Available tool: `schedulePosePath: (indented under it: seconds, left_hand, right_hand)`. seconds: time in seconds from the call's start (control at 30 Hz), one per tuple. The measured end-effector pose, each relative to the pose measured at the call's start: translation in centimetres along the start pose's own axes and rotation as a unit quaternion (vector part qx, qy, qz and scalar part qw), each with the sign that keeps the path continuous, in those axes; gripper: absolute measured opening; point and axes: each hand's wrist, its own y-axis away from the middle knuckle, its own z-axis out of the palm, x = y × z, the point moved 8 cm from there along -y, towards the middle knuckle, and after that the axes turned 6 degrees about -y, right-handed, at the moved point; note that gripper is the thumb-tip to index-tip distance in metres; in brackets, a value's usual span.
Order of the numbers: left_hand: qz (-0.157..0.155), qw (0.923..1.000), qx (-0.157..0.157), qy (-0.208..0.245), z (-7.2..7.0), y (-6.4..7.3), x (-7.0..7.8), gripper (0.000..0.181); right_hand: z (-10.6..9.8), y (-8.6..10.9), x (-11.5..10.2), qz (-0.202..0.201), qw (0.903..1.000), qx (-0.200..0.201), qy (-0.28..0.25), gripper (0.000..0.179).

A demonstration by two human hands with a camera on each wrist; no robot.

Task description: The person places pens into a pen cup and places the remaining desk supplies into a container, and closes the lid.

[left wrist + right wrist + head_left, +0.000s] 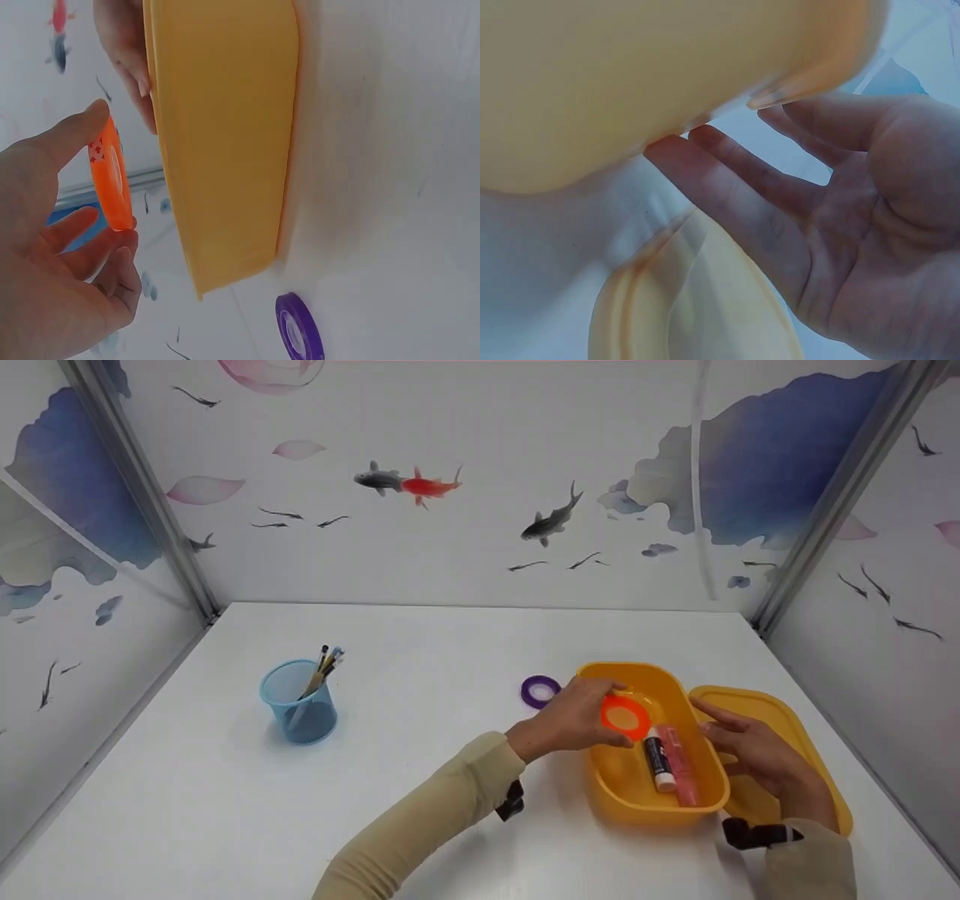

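Between thumb and fingers my left hand (574,716) pinches an orange roll of tape (112,180), above the left part of a yellow plastic box (615,787). Inside the box lie a glue stick (660,761) with a black label and a pink, see-through stick-like item (679,769), side by side. My right hand (761,754) is at the box's right side; in the right wrist view its straight fingertips touch the outer wall. Under that hand is the box's yellow lid (780,712), partly hidden. A purple roll of tape (531,692) lies on the table just left of the box.
A blue mesh pen cup (300,709) with several paintbrushes (324,671) stands on the left of the white table (420,675). Printed panels (480,555) with fish and leaves enclose the table at the back and both sides.
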Motion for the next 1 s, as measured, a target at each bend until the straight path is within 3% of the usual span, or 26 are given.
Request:
schedulePosePath:
  seconds: [0.3,0.47,0.67,0.8,1.0]
  left_hand:
    - [-0.022,0.9984,-0.018,-0.049,3.2,-0.4,0.3,0.07]
    - [-0.035,0.997,-0.028,-0.063,4.2,-0.7,0.4,0.067]
    - [-0.043,0.9943,-0.035,-0.091,4.5,-0.8,0.3,0.069]
    - [-0.039,0.9951,-0.039,-0.083,4.5,-0.6,0.3,0.071]
    - [-0.014,0.9986,-0.003,-0.05,3.1,-0.3,0.0,0.069]
  right_hand:
    - [0.2,-0.2,0.0,-0.001,1.0,-0.007,-0.004,0.075]
    - [-0.1,0.0,0.1,-0.002,1.0,-0.005,-0.005,0.076]
    - [-0.1,0.1,-0.2,0.0,1.0,-0.005,-0.006,0.076]
    - [-0.1,0.0,0.0,0.0,1.0,-0.004,-0.005,0.076]
    - [-0.1,-0.1,0.2,-0.007,0.9999,0.002,-0.009,0.067]
